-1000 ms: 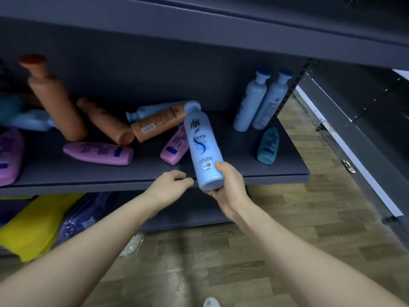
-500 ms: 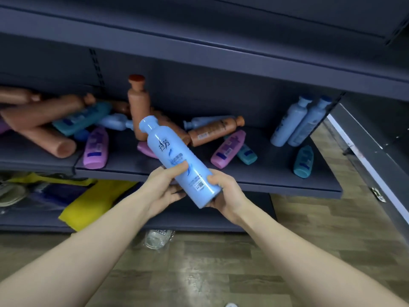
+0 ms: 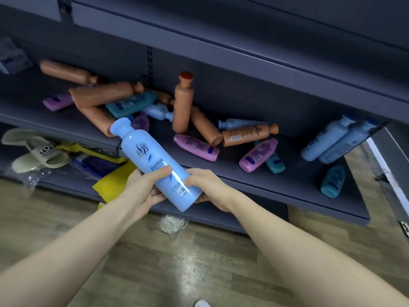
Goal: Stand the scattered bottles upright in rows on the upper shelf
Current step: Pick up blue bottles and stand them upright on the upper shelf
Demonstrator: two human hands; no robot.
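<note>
The light blue bottle (image 3: 155, 165) is off the upper shelf (image 3: 298, 180), held in front of its front edge. Its long axis runs obliquely: cap up and to the left, base down and to the right. The left hand (image 3: 142, 190) wraps the mid-body, thumb across the label. The right hand (image 3: 207, 185) grips the lower body near the base. A pair of pale blue bottles (image 3: 321, 140) stands at the far right end of the shelf, on the right hand's side. Judgement: the base must swing downward until the axis is vertical, and the right hand is better placed to carry the bottle there.
</note>
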